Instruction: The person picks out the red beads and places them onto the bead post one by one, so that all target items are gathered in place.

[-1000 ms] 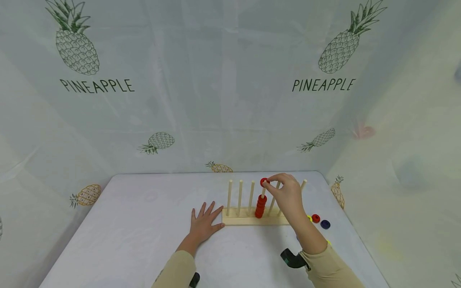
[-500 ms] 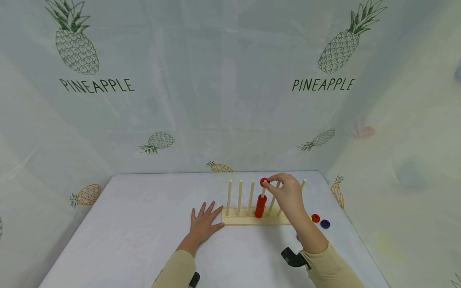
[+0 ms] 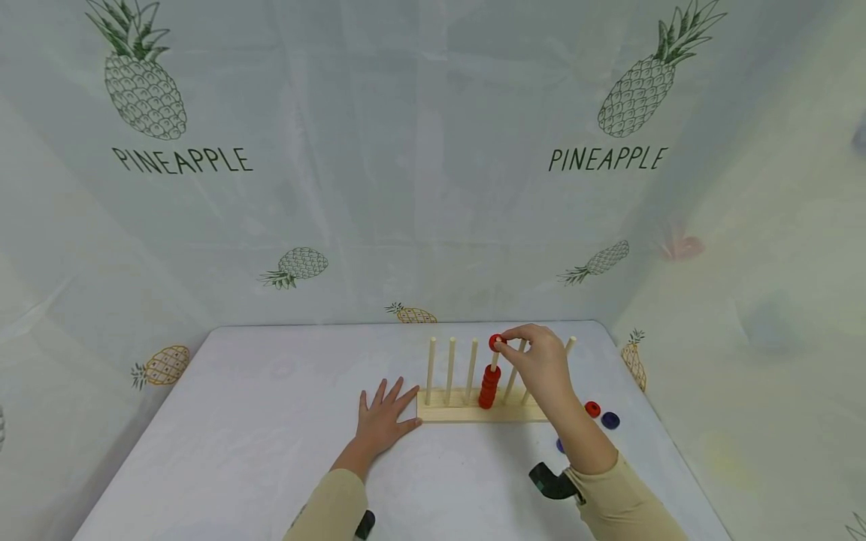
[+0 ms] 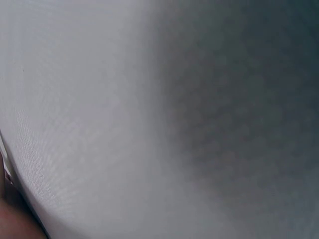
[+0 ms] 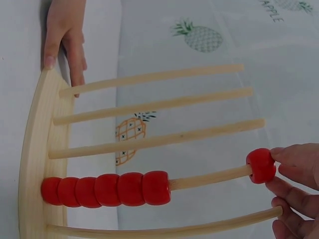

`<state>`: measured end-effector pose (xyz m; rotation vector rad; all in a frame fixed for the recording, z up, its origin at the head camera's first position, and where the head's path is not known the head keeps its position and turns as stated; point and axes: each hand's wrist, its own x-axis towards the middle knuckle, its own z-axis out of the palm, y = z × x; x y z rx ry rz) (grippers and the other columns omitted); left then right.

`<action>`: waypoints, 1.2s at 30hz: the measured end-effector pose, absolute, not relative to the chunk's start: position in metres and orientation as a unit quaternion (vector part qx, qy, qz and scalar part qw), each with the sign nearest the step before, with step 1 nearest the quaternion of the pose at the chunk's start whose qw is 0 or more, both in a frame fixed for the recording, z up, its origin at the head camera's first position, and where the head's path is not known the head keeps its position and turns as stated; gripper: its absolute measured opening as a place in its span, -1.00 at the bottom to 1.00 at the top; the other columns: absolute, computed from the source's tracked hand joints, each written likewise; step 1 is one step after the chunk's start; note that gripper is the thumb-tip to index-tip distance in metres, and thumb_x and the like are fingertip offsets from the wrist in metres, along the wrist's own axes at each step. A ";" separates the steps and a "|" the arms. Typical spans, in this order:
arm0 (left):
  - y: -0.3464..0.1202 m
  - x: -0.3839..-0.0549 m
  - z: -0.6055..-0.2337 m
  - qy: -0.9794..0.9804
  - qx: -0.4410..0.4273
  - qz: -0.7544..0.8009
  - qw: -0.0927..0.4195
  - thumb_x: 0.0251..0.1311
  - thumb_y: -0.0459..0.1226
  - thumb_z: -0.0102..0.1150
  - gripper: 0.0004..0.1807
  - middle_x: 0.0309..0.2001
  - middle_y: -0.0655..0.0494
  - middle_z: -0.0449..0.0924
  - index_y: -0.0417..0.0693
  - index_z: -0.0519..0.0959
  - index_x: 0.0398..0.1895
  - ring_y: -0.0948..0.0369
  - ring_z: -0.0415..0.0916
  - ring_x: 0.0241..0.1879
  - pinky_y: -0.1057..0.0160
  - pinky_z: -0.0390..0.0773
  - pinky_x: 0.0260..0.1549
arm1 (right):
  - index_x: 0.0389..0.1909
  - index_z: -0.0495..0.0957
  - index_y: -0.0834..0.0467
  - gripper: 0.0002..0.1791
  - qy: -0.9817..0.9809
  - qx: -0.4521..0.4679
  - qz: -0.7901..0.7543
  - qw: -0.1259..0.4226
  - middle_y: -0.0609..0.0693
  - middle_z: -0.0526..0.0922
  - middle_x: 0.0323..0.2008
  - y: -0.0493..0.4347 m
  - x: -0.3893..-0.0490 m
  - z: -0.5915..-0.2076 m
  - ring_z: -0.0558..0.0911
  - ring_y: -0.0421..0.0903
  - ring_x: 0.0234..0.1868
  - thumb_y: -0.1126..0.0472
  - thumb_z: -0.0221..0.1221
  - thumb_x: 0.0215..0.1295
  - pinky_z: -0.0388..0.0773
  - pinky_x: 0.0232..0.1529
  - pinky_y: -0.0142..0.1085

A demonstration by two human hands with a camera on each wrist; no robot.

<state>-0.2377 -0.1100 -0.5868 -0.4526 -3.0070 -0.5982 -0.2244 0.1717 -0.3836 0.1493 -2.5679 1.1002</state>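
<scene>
A wooden peg rack (image 3: 473, 413) with upright pegs stands on the white table. Several red beads (image 5: 107, 189) are stacked at the bottom of one middle peg. My right hand (image 3: 541, 368) pinches another red bead (image 5: 261, 166) between thumb and fingers at that peg's tip, apart from the stack below. In the right wrist view, a fingertip of this hand lies by the end of the neighbouring peg (image 5: 239, 219). My left hand (image 3: 382, 422) rests on the table with fingers spread, its thumb and index fingertips at the rack's left end. The left wrist view is mostly blurred surface.
To the right of the rack lie a loose red bead (image 3: 592, 409) and a dark blue bead (image 3: 610, 421). Another blue bead (image 3: 560, 445) is partly hidden by my right forearm. A pineapple-print cloth (image 3: 433, 188) hangs behind the table (image 3: 271, 421).
My right forearm has shifted slightly, covering the yellow beads that showed beside it. Both hands and the pinched red bead stay in nearly the same place.
</scene>
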 end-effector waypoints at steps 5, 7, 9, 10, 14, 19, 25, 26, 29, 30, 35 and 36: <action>-0.110 -0.237 -0.587 -0.970 -0.149 -0.192 0.023 0.20 0.28 0.06 -0.24 0.51 0.02 0.07 0.31 0.28 0.45 -0.13 -0.18 0.49 -0.41 -0.31 0.26 | -0.23 0.73 0.20 -0.81 -0.905 0.053 0.386 0.169 0.11 0.69 -0.14 0.173 -0.224 -0.383 0.54 0.09 -0.03 0.23 0.40 0.14 0.56 -0.10 -0.02; -0.110 -0.237 -0.587 -0.969 -0.153 -0.194 0.027 0.20 0.27 0.08 -0.24 0.50 0.00 0.09 0.28 0.29 0.44 -0.15 -0.16 0.48 -0.43 -0.30 0.25 | -0.21 0.72 0.20 -0.80 -0.906 0.061 0.384 0.169 0.11 0.68 -0.12 0.174 -0.223 -0.382 0.54 0.09 -0.02 0.23 0.39 0.15 0.56 -0.07 0.00; -0.110 -0.237 -0.587 -0.968 -0.153 -0.195 0.025 0.20 0.26 0.08 -0.24 0.50 0.00 0.08 0.28 0.29 0.45 -0.15 -0.16 0.48 -0.42 -0.31 0.25 | -0.18 0.71 0.21 -0.78 -0.905 0.073 0.383 0.168 0.11 0.68 -0.10 0.176 -0.222 -0.383 0.53 0.10 0.00 0.24 0.40 0.14 0.54 -0.02 0.03; -0.110 -0.237 -0.586 -0.968 -0.153 -0.197 0.024 0.19 0.26 0.08 -0.24 0.50 0.00 0.08 0.28 0.28 0.45 -0.15 -0.17 0.48 -0.42 -0.31 0.25 | -0.17 0.71 0.21 -0.77 -0.905 0.080 0.382 0.167 0.11 0.67 -0.09 0.177 -0.221 -0.383 0.53 0.11 0.01 0.25 0.39 0.14 0.53 0.00 0.05; -0.110 -0.236 -0.584 -0.967 -0.150 -0.206 0.018 0.20 0.26 0.08 -0.24 0.51 0.01 0.06 0.27 0.29 0.45 -0.14 -0.20 0.49 -0.42 -0.34 0.25 | -0.15 0.69 0.21 -0.74 -0.901 0.105 0.387 0.165 0.08 0.66 -0.07 0.182 -0.217 -0.384 0.51 0.12 0.07 0.26 0.40 0.13 0.46 0.09 0.08; -0.109 -0.235 -0.581 -0.967 -0.150 -0.204 0.017 0.21 0.26 0.07 -0.24 0.51 0.01 0.06 0.25 0.30 0.44 -0.14 -0.19 0.49 -0.41 -0.34 0.25 | -0.16 0.69 0.21 -0.74 -0.893 0.121 0.397 0.176 0.04 0.65 -0.08 0.186 -0.209 -0.386 0.51 0.10 0.09 0.27 0.41 0.11 0.42 0.14 0.10; -0.108 -0.235 -0.581 -0.969 -0.147 -0.196 0.021 0.21 0.24 0.09 -0.25 0.50 0.00 0.07 0.25 0.30 0.45 -0.15 -0.17 0.48 -0.41 -0.30 0.26 | -0.17 0.69 0.17 -0.77 -0.889 0.107 0.408 0.176 0.01 0.64 -0.08 0.191 -0.200 -0.389 0.53 0.06 0.08 0.27 0.41 0.13 0.42 0.14 0.11; -0.108 -0.234 -0.580 -0.970 -0.146 -0.195 0.022 0.21 0.23 0.09 -0.25 0.50 0.00 0.07 0.25 0.29 0.45 -0.15 -0.16 0.48 -0.41 -0.30 0.26 | -0.16 0.69 0.17 -0.77 -0.888 0.105 0.411 0.175 0.01 0.64 -0.07 0.192 -0.199 -0.389 0.54 0.07 0.08 0.27 0.40 0.13 0.42 0.14 0.11; -0.107 -0.233 -0.579 -0.969 -0.150 -0.193 0.026 0.20 0.21 0.12 -0.25 0.49 -0.04 0.09 0.22 0.30 0.44 -0.18 -0.14 0.47 -0.42 -0.30 0.25 | -0.15 0.69 0.17 -0.76 -0.887 0.102 0.417 0.172 0.03 0.63 -0.04 0.196 -0.196 -0.391 0.55 0.08 0.08 0.28 0.40 0.14 0.45 0.11 0.11; -0.107 -0.233 -0.579 -0.969 -0.150 -0.194 0.024 0.20 0.21 0.12 -0.24 0.49 -0.05 0.09 0.23 0.29 0.45 -0.18 -0.14 0.47 -0.42 -0.30 0.25 | -0.15 0.69 0.16 -0.76 -0.886 0.102 0.418 0.172 0.03 0.63 -0.04 0.197 -0.196 -0.392 0.55 0.08 0.07 0.28 0.40 0.14 0.47 0.10 0.10; -0.108 -0.234 -0.579 -0.969 -0.151 -0.192 0.021 0.20 0.23 0.11 -0.24 0.49 -0.05 0.08 0.24 0.28 0.45 -0.18 -0.14 0.47 -0.42 -0.30 0.25 | -0.15 0.69 0.17 -0.75 -0.888 0.098 0.414 0.173 0.01 0.64 -0.08 0.203 -0.194 -0.397 0.55 0.09 -0.04 0.30 0.41 0.12 0.54 -0.04 0.01; -0.108 -0.234 -0.579 -0.970 -0.150 -0.192 0.020 0.20 0.24 0.09 -0.24 0.50 -0.03 0.08 0.24 0.28 0.45 -0.17 -0.14 0.47 -0.41 -0.30 0.26 | -0.16 0.69 0.17 -0.75 -0.888 0.096 0.414 0.173 0.01 0.64 -0.09 0.205 -0.194 -0.398 0.55 0.09 -0.04 0.30 0.41 0.11 0.53 -0.06 0.01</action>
